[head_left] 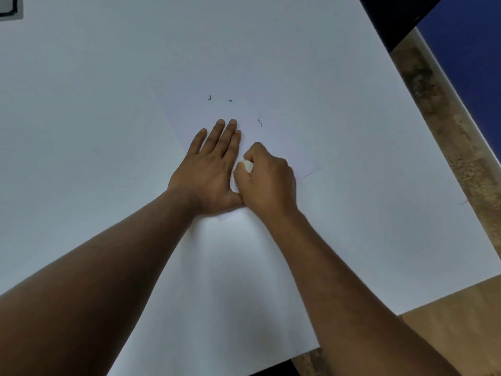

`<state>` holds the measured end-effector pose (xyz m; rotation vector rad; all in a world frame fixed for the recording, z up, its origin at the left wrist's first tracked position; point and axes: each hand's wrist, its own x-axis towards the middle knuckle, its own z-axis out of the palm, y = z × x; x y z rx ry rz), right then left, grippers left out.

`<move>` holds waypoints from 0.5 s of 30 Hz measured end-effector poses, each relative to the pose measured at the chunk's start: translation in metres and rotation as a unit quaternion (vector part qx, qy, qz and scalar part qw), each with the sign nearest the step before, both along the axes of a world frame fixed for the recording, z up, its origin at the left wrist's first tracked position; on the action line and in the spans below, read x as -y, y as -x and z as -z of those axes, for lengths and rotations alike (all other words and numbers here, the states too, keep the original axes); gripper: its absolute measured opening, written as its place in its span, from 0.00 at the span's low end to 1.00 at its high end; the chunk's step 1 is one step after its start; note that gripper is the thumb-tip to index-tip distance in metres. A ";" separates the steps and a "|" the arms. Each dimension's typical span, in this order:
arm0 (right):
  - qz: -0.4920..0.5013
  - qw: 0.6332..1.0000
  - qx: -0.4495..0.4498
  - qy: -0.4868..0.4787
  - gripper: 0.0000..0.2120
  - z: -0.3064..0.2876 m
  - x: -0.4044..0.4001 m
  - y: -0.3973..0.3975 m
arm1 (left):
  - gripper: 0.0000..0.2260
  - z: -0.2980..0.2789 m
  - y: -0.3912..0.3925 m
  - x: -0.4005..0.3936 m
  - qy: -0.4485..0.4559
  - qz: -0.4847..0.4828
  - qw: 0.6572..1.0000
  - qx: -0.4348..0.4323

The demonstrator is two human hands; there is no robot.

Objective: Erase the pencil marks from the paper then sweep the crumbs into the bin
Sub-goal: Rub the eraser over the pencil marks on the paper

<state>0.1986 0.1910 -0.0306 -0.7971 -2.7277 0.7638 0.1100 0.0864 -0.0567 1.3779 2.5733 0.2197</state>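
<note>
A white sheet of paper [271, 109] lies on the white table top [95, 104], turned at an angle. My left hand [208, 164] presses flat on the paper with straight fingers. Right beside it, my right hand [267, 177] grips a white eraser [247, 166], held down against the paper between the two hands. Three dark eraser crumbs lie on the sheet beyond my fingertips: one crumb [209, 97], a second crumb [230, 100] and a third crumb [260, 122]. I can make out no pencil marks on the paper.
The table's right edge [433, 158] runs diagonally, with a mottled brown floor [447, 126] and a blue surface [471, 63] beyond. A dark object [393, 14] sits at the top right. A dark-framed item [9, 8] shows at the top left corner.
</note>
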 end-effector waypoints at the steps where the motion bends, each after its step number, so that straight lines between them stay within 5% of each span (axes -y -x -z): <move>1: 0.007 1.000 0.000 -0.012 0.08 0.000 -0.009 -0.005 | 0.52 0.000 0.000 0.000 0.007 -0.001 1.000 0.004; 6: 0.131 0.991 0.005 -0.037 0.07 0.001 -0.075 -0.036 | 0.59 -0.002 -0.001 -0.002 0.019 -0.010 1.000 0.012; 15: 0.102 0.990 -0.063 0.067 0.07 -0.003 -0.059 -0.030 | 0.60 -0.003 -0.002 -0.002 0.021 -0.010 1.000 0.009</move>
